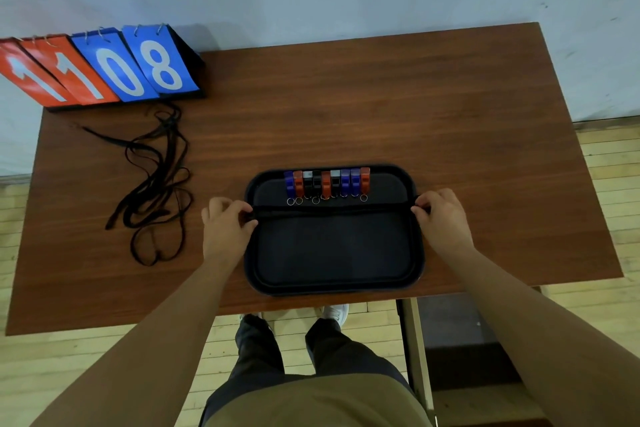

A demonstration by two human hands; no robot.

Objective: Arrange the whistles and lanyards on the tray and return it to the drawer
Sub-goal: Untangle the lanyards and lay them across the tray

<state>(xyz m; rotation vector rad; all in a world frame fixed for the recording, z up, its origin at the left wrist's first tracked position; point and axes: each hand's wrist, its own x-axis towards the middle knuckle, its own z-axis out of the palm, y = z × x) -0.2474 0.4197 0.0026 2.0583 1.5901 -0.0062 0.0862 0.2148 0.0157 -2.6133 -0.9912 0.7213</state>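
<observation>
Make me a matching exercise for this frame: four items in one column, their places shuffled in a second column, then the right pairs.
Items
1. whistles
2. heap of lanyards
3. scoreboard
4. single lanyard

Places
A. at the far left corner of the table
B. pulled straight across the tray between the left hand and right hand
C. in a row along the tray's far edge
D. on the table, left of the tray

Pairs: 1-C, 2-D, 3-A, 4-B

You had open table [450, 107] far and right of the tray [332, 288]. The whistle row [327, 182] blocked its far edge; a taut lanyard [332, 210] crossed its middle. Leftward, loose lanyards [156, 184] and the scoreboard [104, 69] crowded the table.
</observation>
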